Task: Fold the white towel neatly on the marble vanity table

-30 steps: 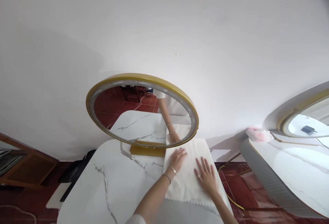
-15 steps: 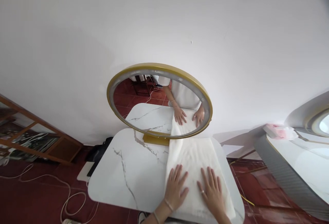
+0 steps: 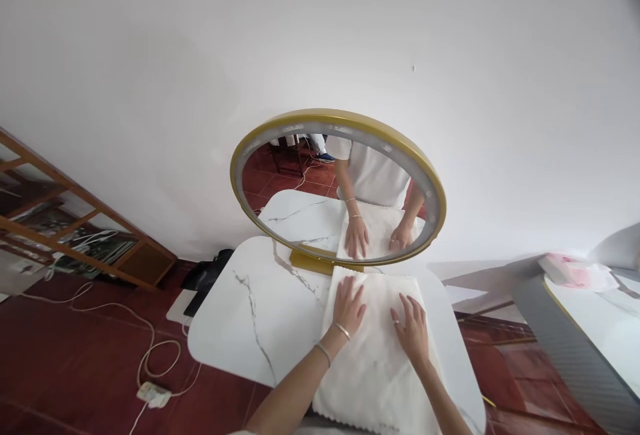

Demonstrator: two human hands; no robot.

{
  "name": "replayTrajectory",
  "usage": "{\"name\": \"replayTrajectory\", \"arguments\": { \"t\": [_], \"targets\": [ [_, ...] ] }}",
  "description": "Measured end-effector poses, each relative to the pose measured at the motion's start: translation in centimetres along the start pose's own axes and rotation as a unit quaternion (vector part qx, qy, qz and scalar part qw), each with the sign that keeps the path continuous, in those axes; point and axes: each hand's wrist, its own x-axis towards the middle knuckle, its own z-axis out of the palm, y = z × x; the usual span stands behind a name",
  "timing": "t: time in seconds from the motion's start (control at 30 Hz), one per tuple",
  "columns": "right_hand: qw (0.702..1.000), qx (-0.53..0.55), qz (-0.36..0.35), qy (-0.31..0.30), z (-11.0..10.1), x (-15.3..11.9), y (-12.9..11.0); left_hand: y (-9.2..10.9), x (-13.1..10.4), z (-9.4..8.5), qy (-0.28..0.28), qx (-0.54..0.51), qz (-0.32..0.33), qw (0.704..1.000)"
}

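A white cloth [image 3: 375, 368], long and narrow with a scalloped edge at the near end, lies over the right part of a white marbled tabletop [image 3: 225, 328]. My left hand [image 3: 349, 305] rests flat on its far left area, fingers spread. On the far right area lies my right hand [image 3: 411, 328], fingers apart and slightly bent, a ring on one finger. Neither hand grips the cloth. The near end of the cloth hangs at the table's front edge. Behind it stands an oval-looking mirror [image 3: 330, 175] with a gold frame, reflecting both hands and the cloth.
The mirror's gold base [image 3: 313, 262] stands at the table's back, near the wall. A power strip [image 3: 154, 395] with a white cable lies on the red floor at left. A wooden-framed cabinet [image 3: 90, 222] stands far left; a second table [image 3: 600, 315] with a pink-white packet [image 3: 580, 272] is at right.
Both hands have slid away from me over the cloth, toward the mirror. The cloth's near end now reaches closer to me. The camera view has shifted slightly left.
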Motion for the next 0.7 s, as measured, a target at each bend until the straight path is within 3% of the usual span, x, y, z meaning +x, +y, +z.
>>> {"name": "replayTrajectory", "arguments": {
  "t": [0.07, 0.17, 0.3, 0.47, 0.7],
  "targets": [
    [0.999, -0.038, -0.005, -0.027, 1.5, 0.8, -0.6, -0.6, -0.5, 0.6, -0.012, -0.001, 0.026, 1.0],
    [0.994, -0.095, -0.008, -0.052, 3.1, 0.3, -2.5, -2.0, -2.6, 0.6, -0.001, -0.002, 0.004, 1.0],
    [0.992, -0.103, -0.037, -0.068, 4.0, -1.5, -6.7, -5.5, -5.0, -0.9, 0.004, 0.004, -0.005, 1.0],
    [0.989, -0.082, -0.093, -0.078, 6.0, -2.0, -15.0, -12.6, -7.0, -4.4, 0.008, 0.035, -0.008, 0.999],
    [0.986, -0.046, -0.13, -0.097, 11.9, 0.4, -26.9, -24.4, -7.9, -9.9, -0.004, 0.084, -0.023, 0.996]
  ]
}}
